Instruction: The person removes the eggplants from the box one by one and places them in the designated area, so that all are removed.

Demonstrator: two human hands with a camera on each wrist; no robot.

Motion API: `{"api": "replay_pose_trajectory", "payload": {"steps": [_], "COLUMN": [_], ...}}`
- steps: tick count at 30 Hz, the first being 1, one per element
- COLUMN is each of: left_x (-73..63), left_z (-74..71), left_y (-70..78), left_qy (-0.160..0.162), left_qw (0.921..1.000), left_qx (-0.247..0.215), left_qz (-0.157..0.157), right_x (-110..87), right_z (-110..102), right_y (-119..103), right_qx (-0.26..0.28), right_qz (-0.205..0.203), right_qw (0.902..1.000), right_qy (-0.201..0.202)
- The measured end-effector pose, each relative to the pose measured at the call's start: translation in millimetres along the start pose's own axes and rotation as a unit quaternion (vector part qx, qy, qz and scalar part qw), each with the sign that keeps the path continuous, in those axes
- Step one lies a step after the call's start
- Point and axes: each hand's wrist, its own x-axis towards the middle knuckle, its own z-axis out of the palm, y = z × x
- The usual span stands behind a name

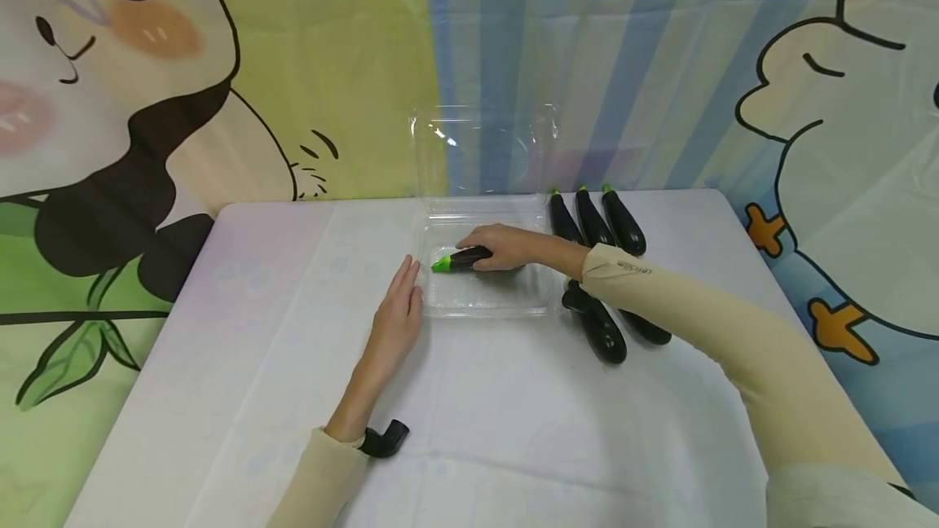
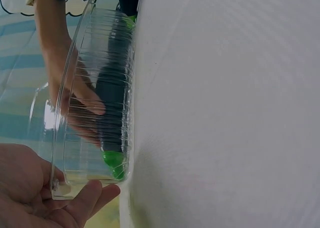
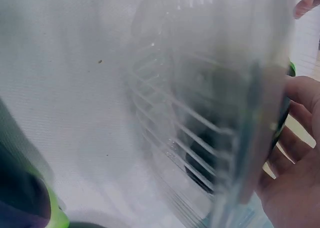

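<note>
A clear plastic clamshell box (image 1: 487,312) lies on the table with its lid (image 1: 480,157) raised at the back. Over the base, my right hand (image 1: 504,246) grips a dark eggplant (image 1: 466,259) whose bright green stem end (image 1: 442,265) points left. Seen through the ribbed wall in the left wrist view, the eggplant (image 2: 111,118) lies low along the box floor. My left hand (image 1: 399,308) is at the box's left side, fingers fairly straight; its fingertips (image 2: 90,188) touch the near corner. The box wall partly blocks the right wrist view.
Three eggplants (image 1: 623,222) lie side by side right of the box, green ends toward the back. Nearer the front are another eggplant (image 1: 600,331) and one (image 1: 651,329) partly hidden by the right sleeve (image 1: 689,312). A patterned cloth backdrop (image 1: 367,63) hangs behind the white table (image 1: 513,446).
</note>
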Motion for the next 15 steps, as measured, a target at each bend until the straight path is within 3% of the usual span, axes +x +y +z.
{"api": "replay_pose_trajectory", "payload": {"steps": [10,15], "left_x": [0.3,-0.1], "left_z": [0.8,0.9], "left_y": [-1.3,-1.5], "left_qy": [0.001,0.001], "left_qw": [1.0,1.0], "left_qx": [-0.006,-0.006], "left_qz": [0.003,0.004], "right_x": [0.5,-3.5], "right_z": [4.5,2.9], "right_y": [2.5,0.8], "right_qx": [0.019,0.016], "right_qz": [0.018,0.006], "right_qw": [0.9996,0.9999], "right_qy": [-0.01,0.003]}}
